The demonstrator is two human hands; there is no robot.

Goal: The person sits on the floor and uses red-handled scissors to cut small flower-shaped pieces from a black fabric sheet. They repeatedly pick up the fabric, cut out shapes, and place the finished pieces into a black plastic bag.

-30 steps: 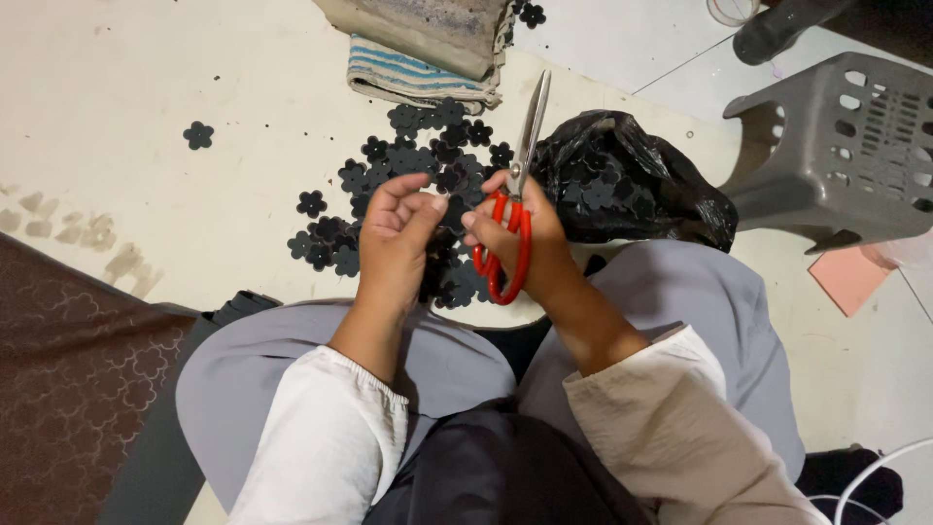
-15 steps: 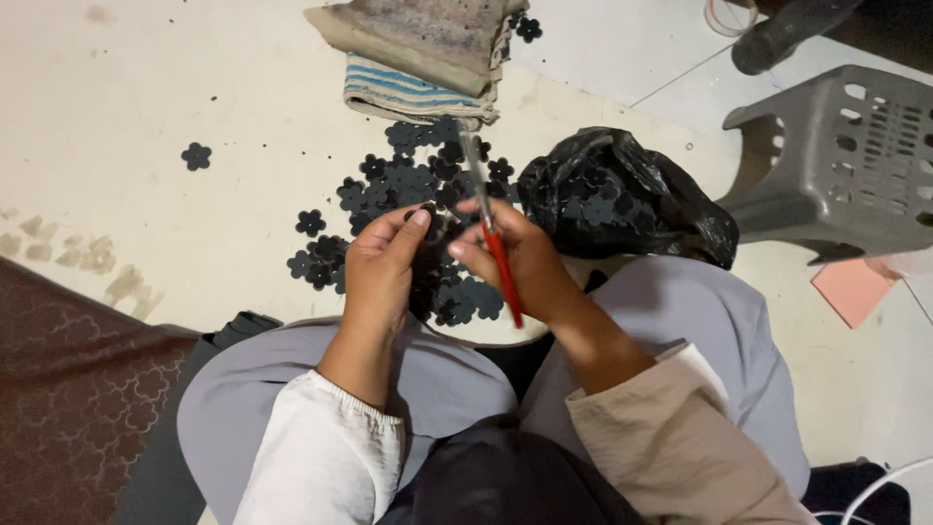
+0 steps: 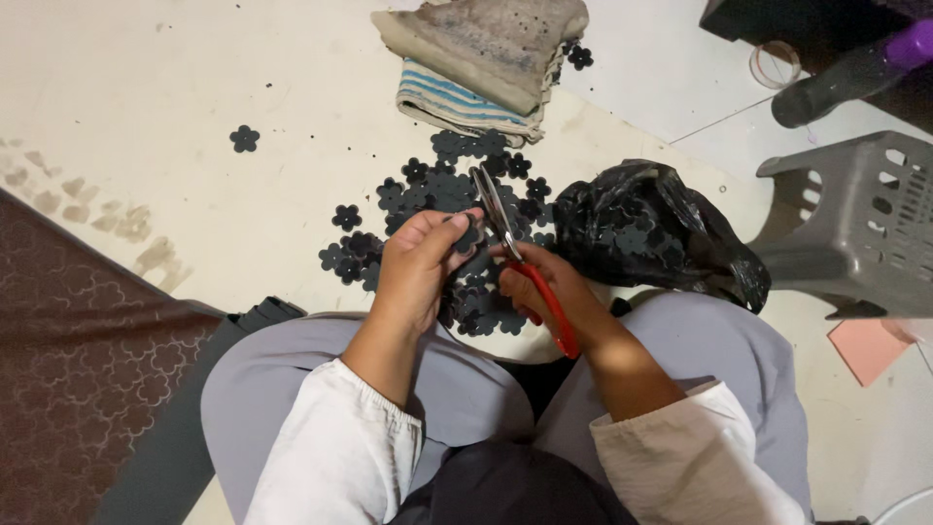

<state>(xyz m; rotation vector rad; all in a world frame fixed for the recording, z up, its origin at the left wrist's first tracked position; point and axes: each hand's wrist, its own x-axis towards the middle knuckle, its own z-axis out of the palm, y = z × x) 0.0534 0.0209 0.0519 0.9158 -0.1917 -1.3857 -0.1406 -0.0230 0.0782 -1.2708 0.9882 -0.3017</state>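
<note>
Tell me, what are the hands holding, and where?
Right hand grips red-handled scissors by the handles. Left hand pinches a dark flower-shaped piece at its edge.

The scissors [image 3: 520,262] have red handles and grey metal blades, nearly closed, tips pointing toward eleven o'clock, handles toward five. They sit in the right hand [image 3: 554,292]. At their nine o'clock, the left hand [image 3: 418,267] pinches a small dark flower-shaped cutout [image 3: 468,236] that touches the blades. More such cutouts [image 3: 437,185] lie heaped on the floor at twelve o'clock.
</note>
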